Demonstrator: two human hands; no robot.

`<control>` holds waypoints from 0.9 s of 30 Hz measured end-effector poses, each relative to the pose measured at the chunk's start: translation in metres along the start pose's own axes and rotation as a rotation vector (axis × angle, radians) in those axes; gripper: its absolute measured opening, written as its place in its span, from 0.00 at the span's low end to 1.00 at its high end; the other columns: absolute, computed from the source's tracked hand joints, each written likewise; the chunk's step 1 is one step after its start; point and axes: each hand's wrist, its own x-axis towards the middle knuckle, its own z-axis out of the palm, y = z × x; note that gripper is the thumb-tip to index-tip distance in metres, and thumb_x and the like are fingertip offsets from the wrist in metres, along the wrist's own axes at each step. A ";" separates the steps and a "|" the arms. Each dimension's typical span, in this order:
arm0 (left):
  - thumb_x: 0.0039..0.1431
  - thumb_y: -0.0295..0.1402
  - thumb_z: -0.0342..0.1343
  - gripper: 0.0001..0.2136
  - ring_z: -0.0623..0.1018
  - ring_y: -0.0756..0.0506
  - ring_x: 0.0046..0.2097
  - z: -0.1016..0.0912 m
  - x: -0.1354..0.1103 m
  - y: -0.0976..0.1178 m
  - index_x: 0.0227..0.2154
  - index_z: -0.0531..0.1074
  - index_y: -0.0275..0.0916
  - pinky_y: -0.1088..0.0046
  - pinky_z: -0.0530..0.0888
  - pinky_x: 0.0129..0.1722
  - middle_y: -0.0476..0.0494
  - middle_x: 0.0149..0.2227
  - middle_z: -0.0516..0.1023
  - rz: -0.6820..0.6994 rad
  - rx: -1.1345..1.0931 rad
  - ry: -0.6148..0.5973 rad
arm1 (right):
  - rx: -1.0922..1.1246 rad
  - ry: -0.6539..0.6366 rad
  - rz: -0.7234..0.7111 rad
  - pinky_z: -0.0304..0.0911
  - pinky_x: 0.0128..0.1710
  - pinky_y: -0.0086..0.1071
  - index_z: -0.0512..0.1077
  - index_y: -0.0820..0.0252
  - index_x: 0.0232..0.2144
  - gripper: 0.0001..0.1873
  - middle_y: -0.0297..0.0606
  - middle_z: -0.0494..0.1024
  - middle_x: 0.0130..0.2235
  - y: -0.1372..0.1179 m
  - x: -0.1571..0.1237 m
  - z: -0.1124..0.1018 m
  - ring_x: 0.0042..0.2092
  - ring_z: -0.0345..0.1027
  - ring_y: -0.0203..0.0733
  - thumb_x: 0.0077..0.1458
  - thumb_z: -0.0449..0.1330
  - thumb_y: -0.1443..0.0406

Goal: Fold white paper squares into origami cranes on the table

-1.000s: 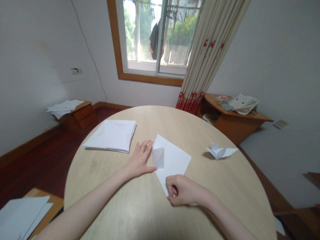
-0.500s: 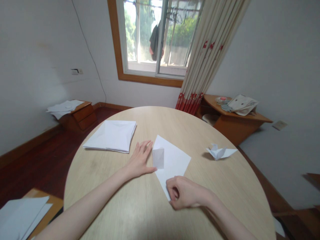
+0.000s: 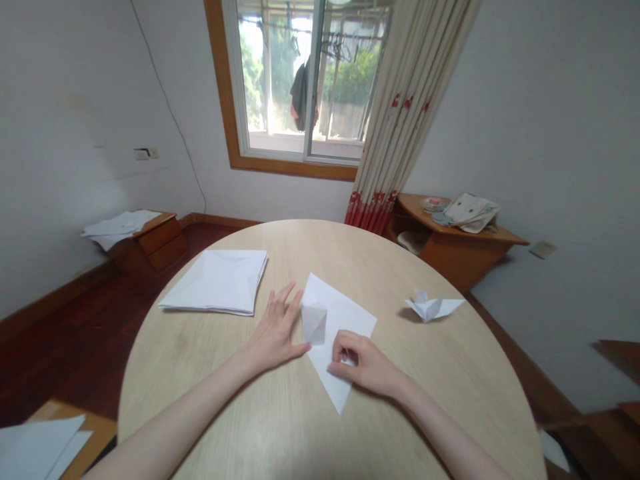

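Pinching the white paper sheet (image 3: pixel 345 313) in our curled right hand (image 3: pixel 363 363), we are resting our open left hand (image 3: pixel 275 327) on the table, its thumb just beside the folded flap (image 3: pixel 314 323). The sheet is lying on the round wooden table (image 3: pixel 200 360), near the folded paper stack (image 3: pixel 215 283). We are risking a skewed crease if the sheet slips from our pinch.

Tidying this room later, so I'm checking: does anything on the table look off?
Nothing looks spilled or torn. The oddest thing is the sheet, lying askew with a corner pointing toward the person. It has a puffed-up fold beside the left hand, and the right hand is curled on the sheet.
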 end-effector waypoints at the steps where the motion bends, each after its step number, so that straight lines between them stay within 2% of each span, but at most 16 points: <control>1: 0.48 0.38 0.65 0.53 0.46 0.29 0.67 0.000 0.000 0.001 0.65 0.30 0.44 0.41 0.48 0.62 0.28 0.66 0.42 0.008 0.003 0.005 | -0.025 0.023 -0.028 0.57 0.34 0.29 0.68 0.60 0.24 0.07 0.30 0.68 0.29 0.004 0.000 0.001 0.33 0.62 0.36 0.51 0.62 0.71; 6: 0.48 0.34 0.64 0.51 0.48 0.30 0.67 0.001 -0.001 0.004 0.66 0.31 0.41 0.42 0.47 0.63 0.28 0.65 0.45 0.049 0.023 0.037 | -0.135 0.102 -0.076 0.59 0.40 0.34 0.69 0.59 0.28 0.05 0.34 0.71 0.32 0.018 0.003 0.005 0.38 0.64 0.41 0.55 0.60 0.68; 11: 0.50 0.32 0.62 0.48 0.48 0.32 0.67 0.001 -0.002 0.008 0.66 0.34 0.36 0.43 0.47 0.64 0.27 0.65 0.46 0.079 0.042 0.065 | -0.161 0.100 -0.076 0.59 0.42 0.37 0.69 0.57 0.28 0.06 0.35 0.72 0.33 0.024 0.005 0.009 0.40 0.64 0.43 0.55 0.63 0.63; 16: 0.51 0.30 0.60 0.44 0.50 0.31 0.66 0.001 -0.003 0.012 0.66 0.40 0.36 0.42 0.50 0.63 0.28 0.65 0.47 0.121 0.055 0.085 | -0.154 0.091 -0.066 0.59 0.42 0.37 0.69 0.57 0.29 0.07 0.35 0.71 0.34 0.023 0.005 0.008 0.40 0.63 0.43 0.56 0.62 0.63; 20: 0.53 0.28 0.59 0.42 0.49 0.30 0.66 0.002 -0.004 0.015 0.66 0.42 0.40 0.40 0.51 0.62 0.30 0.65 0.45 0.200 0.087 0.129 | -0.204 0.095 -0.048 0.59 0.45 0.39 0.69 0.56 0.30 0.06 0.36 0.71 0.36 0.023 0.005 0.008 0.43 0.63 0.44 0.55 0.64 0.63; 24: 0.53 0.25 0.58 0.39 0.50 0.30 0.66 0.001 -0.006 0.018 0.65 0.47 0.46 0.40 0.51 0.61 0.34 0.67 0.41 0.277 0.123 0.144 | -0.284 0.105 -0.014 0.56 0.51 0.44 0.70 0.55 0.32 0.07 0.37 0.72 0.45 0.026 0.004 0.009 0.49 0.62 0.47 0.53 0.65 0.62; 27: 0.53 0.23 0.57 0.36 0.50 0.30 0.66 -0.001 -0.006 0.022 0.63 0.52 0.50 0.40 0.51 0.61 0.36 0.67 0.42 0.306 0.165 0.119 | -0.300 0.123 0.013 0.55 0.53 0.46 0.69 0.55 0.41 0.14 0.41 0.70 0.50 0.030 0.004 0.010 0.53 0.60 0.50 0.52 0.65 0.61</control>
